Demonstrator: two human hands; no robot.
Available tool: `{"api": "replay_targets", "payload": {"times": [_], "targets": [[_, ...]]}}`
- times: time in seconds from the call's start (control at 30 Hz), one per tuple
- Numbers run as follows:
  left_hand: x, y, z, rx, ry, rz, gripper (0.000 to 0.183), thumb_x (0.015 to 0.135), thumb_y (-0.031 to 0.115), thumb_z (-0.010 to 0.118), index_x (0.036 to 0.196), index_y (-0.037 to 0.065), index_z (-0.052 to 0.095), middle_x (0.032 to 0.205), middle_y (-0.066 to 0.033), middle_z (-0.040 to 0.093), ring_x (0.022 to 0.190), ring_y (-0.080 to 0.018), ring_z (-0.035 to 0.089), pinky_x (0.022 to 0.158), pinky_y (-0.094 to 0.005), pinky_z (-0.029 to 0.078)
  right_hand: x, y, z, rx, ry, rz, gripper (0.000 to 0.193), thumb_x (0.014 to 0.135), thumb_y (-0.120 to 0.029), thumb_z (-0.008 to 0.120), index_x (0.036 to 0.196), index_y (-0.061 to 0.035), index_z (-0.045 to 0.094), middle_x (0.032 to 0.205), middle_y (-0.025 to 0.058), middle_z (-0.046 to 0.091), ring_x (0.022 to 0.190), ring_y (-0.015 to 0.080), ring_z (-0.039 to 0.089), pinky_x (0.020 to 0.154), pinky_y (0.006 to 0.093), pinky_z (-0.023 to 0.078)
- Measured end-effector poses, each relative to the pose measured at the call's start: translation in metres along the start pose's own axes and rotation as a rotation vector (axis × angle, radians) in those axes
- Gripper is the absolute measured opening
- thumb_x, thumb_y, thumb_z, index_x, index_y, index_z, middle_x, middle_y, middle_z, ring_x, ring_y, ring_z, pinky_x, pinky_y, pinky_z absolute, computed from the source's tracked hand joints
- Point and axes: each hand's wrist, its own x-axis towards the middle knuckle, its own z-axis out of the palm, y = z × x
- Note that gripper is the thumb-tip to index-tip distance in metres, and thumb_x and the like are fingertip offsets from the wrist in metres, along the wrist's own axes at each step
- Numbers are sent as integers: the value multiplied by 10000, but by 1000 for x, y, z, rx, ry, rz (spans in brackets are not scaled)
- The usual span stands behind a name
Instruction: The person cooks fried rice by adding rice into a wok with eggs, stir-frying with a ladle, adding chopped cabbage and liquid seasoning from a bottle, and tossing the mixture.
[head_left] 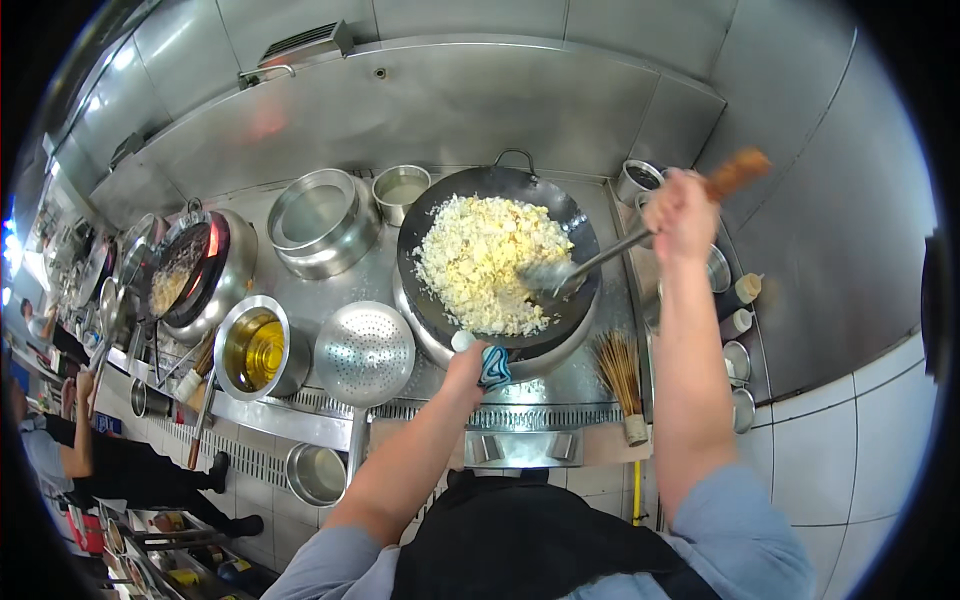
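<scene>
A large black wok (553, 192) sits on the stove in front of me, filled with fried rice (490, 255) mixed with yellow egg-like bits. My left hand (468, 368) is closed at the wok's near edge, gripping it through a folded blue-patterned cloth (495, 367). My right hand (683, 215) is wrapped round the long handle of a wok spatula (615, 248). The wooden end of that handle sticks out beyond my fist, up to the right. Its metal head, blurred by motion, rests among the rice on the wok's right side.
Left of the wok are a perforated strainer (365, 352), a pot of yellow oil (262, 350) and a covered steel pot (322, 222). A bamboo brush (622, 385) lies to the right, near bottles (741, 290) and small containers. Another person (75, 450) works at the far left.
</scene>
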Motion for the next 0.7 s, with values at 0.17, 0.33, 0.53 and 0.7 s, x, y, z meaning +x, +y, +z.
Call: {"api": "replay_targets", "payload": {"times": [0.17, 0.33, 0.53, 0.7], "targets": [[-7, -6, 13, 48, -28, -15, 170, 899, 192, 533, 951, 38, 584, 768, -76, 624, 633, -219, 628, 537, -383, 530, -15, 79, -23, 91, 125, 19, 305, 873, -93, 553, 633, -122, 367, 489, -21, 324, 360, 110, 304, 362, 299, 271], [-17, 1, 12, 93, 25, 25, 178, 882, 200, 555, 976, 53, 589, 767, -66, 621, 645, -208, 627, 548, -375, 524, 31, 28, 21, -48, -40, 27, 295, 869, -97, 571, 652, -115, 371, 487, -22, 324, 355, 110, 305, 349, 289, 264], [-26, 0, 19, 126, 31, 89, 244, 856, 262, 592, 1004, 68, 587, 820, -49, 623, 661, -187, 614, 566, -367, 496, 21, 95, 12, 51, 125, -3, 279, 852, -81, 568, 651, -130, 381, 490, -30, 339, 352, 100, 316, 346, 291, 264], [-33, 4, 18, 106, 49, 112, 238, 852, 251, 590, 1005, 69, 579, 806, -44, 608, 660, -179, 608, 566, -368, 490, 32, 38, 36, 24, -80, -116, 286, 870, -98, 561, 645, -122, 387, 483, -22, 336, 361, 105, 319, 357, 297, 278]]}}
